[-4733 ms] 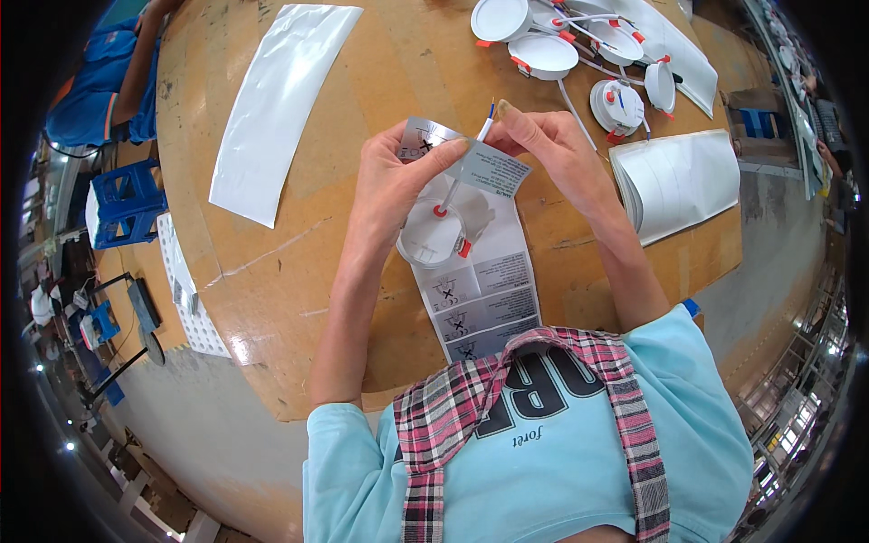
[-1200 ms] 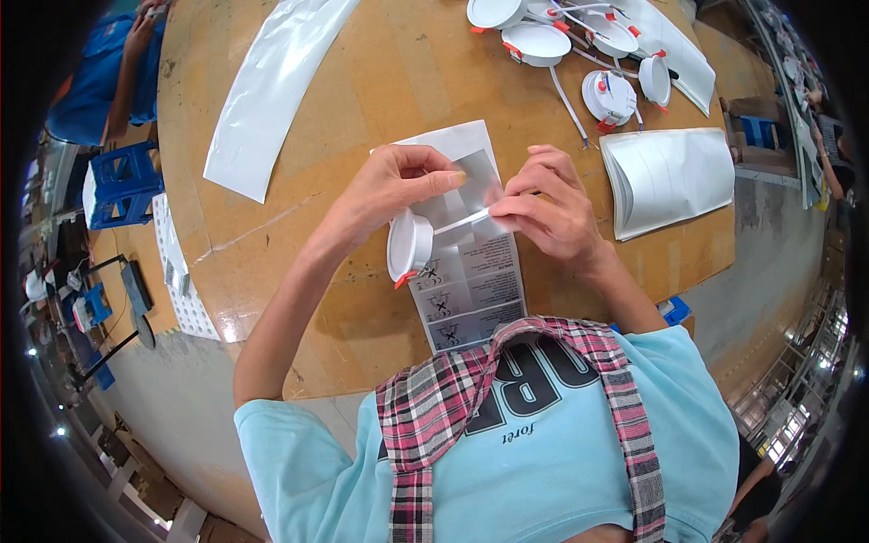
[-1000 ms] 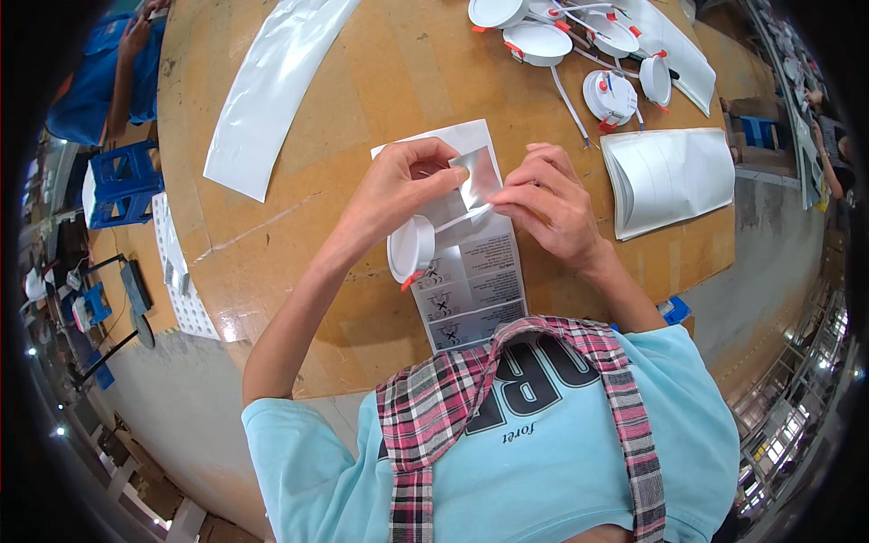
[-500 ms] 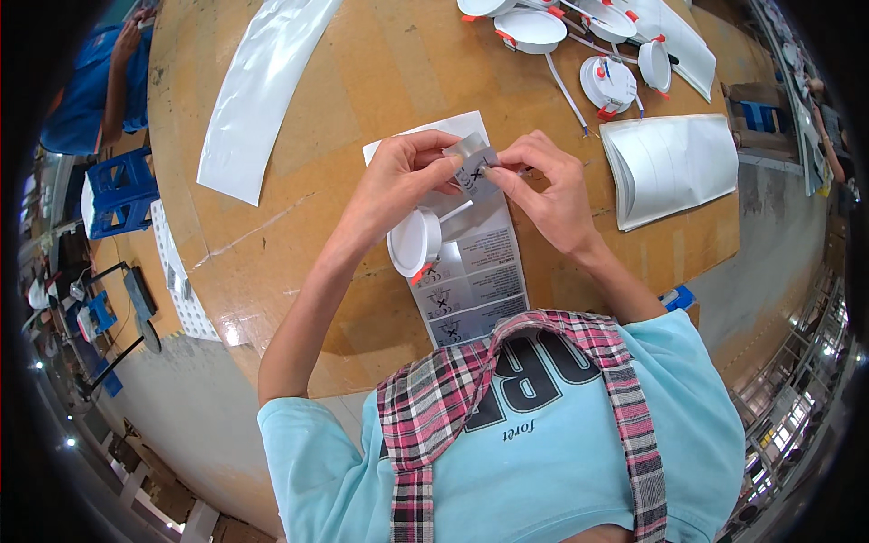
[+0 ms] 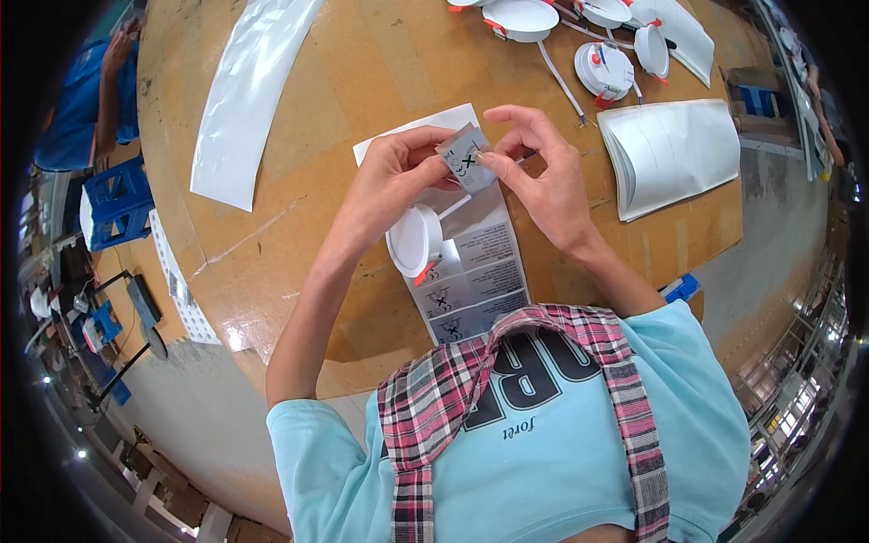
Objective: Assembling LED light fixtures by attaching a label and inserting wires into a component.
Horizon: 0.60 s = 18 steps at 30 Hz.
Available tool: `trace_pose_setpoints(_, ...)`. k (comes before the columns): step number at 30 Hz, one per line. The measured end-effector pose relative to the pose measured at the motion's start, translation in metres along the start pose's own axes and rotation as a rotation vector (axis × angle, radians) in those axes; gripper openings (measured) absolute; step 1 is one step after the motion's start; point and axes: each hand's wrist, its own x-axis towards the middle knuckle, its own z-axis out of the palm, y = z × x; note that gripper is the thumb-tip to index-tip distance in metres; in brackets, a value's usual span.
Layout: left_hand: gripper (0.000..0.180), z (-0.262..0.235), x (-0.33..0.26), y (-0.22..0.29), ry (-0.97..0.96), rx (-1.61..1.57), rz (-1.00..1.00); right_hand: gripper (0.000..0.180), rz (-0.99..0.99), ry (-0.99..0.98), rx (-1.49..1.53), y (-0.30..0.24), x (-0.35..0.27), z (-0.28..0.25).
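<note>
Nearest to me, the label sheet (image 5: 491, 282) lies on the desk (image 5: 317, 109). At its left edge I see the white lamp (image 5: 412, 242), tilted, its cord passing behind a small silver label (image 5: 466, 165). My left hand (image 5: 396, 174) is closed, pinching this label. My right hand (image 5: 548, 181) is half open, thumb on the label; whether its fingers grip, I cannot tell. Farther are more lamps (image 5: 605, 72).

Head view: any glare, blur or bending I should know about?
Head view: bright streaks cross the long white sheet; head view: the grey label shows dark symbols fairly clearly, without strong glare; head view: the table has edges that bow.
</note>
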Motion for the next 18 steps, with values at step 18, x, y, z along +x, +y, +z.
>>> trace_pose_setpoints(18,0.034,0.0004,-0.0008,0.0008,-0.01,0.028,0.017,0.039,0.007,0.006,-0.021,0.0002,0.0018,-0.0005)
